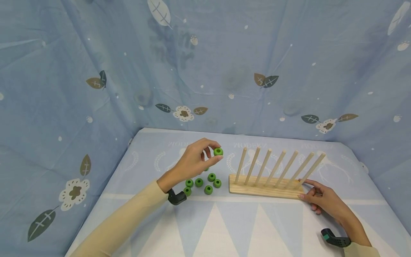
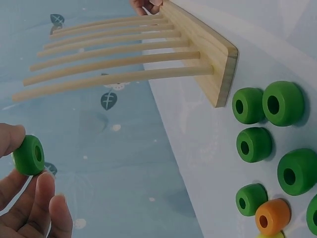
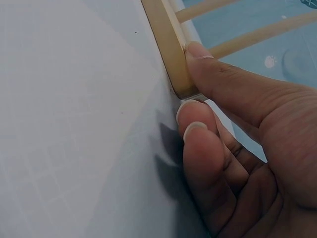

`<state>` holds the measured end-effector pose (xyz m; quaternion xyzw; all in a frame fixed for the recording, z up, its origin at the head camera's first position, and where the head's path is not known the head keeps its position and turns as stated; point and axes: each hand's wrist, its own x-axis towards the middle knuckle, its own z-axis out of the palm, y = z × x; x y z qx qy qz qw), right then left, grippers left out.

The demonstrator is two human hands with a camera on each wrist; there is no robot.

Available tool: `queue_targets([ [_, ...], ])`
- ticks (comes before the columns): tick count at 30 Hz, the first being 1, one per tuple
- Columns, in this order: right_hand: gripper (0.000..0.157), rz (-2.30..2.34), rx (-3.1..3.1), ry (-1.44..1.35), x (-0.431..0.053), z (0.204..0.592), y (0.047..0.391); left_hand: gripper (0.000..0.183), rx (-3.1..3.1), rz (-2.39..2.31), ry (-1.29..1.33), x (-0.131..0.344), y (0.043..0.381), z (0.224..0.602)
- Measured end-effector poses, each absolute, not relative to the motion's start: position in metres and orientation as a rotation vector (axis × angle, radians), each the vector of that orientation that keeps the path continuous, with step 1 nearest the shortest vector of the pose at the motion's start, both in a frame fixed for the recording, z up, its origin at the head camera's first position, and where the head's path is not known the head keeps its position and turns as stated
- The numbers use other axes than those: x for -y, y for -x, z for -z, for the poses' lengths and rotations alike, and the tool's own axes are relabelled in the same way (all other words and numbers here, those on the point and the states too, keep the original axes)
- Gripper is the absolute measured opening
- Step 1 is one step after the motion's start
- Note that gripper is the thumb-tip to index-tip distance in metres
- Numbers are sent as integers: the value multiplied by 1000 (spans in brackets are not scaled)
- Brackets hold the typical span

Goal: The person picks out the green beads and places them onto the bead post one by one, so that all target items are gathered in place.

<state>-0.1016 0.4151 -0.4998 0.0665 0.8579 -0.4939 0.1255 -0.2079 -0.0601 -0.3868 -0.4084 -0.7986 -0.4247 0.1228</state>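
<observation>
My left hand (image 1: 191, 161) pinches a green wooden bead (image 1: 218, 154) between thumb and fingers, held up above the table just left of a wooden peg rack (image 1: 266, 191). The bead's hole shows in the head and left wrist views. Several upright wooden pegs stand in a row on the rack's flat base. At the base's right end, my right hand (image 1: 329, 202) grips the wood, the thumb on the front edge and the index finger at the back. In the right wrist view the thumb (image 3: 237, 87) presses the base, and the other fingertips curl by its end.
Several loose green beads (image 1: 208, 190) lie on the table below my left hand. An orange bead (image 2: 278, 214) and part of a yellow bead (image 2: 270, 235) show among them in the left wrist view. A blue patterned curtain (image 1: 224, 64) hangs behind the table.
</observation>
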Motion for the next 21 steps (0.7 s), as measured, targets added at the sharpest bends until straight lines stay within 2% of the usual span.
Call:
queue_targets([
  [21,81,1430,-2503,-205,-415,500,100,27,2307,1264,1232,43,208,371],
])
